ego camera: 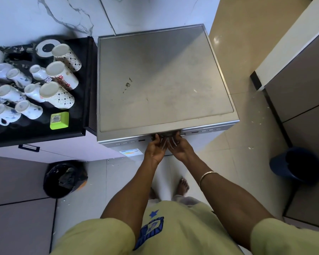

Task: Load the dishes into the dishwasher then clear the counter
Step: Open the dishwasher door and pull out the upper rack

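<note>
Hooking curled fingers under the dishwasher (166, 80) door lip, left hand (156, 147) and right hand (180, 146) grip; door likely stiff, heavy.

The person wears a pale yellow-green short-sleeved shirt (182, 234) with a blue star-and-emblem print (151, 230) and a thin metal bangle (207, 176).

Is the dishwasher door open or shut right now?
Shut: the dishwasher door sits flush; left hand and right hand are at its handle.
</note>
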{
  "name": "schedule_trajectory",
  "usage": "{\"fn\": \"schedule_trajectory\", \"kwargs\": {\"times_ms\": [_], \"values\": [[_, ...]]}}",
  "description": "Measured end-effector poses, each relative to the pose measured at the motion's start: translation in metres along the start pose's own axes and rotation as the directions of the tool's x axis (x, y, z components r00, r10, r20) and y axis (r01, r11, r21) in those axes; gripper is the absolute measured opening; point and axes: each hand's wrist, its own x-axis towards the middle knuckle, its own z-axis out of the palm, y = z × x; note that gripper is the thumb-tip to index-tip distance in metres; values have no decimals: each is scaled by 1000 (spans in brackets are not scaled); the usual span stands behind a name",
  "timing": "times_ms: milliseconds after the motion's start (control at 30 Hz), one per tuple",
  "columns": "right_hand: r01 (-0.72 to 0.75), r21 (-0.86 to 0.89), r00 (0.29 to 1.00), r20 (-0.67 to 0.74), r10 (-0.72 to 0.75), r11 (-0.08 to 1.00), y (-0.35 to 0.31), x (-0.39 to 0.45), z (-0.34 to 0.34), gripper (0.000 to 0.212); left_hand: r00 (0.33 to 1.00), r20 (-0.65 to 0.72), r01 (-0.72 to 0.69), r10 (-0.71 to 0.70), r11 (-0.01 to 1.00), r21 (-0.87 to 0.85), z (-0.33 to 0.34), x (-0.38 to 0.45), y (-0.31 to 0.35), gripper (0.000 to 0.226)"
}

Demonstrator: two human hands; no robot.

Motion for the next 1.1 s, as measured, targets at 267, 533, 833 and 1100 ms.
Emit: {"fn": "schedule_trajectory", "kwargs": {"times_ms": [267,533,833,1100], "values": [[28,-145,997,-65,-38,989,-1,7,-3,11,997,-74,-10,0,992,-129,0,14,-3,27],[46,-270,991,-108,-78,962,-3,8,-4,20,993,-113,-57,42,989,-134,-3,19,-12,20],[53,-281,994,-78,-78,958,0,11,-2,6,963,-223,-165,149,985,-54,0,15,-23,14],[62,-137,991,-110,-77,989,29,9,-18,60,934,-276,-190,227,970,153,-17,-10,-39,56]]}}
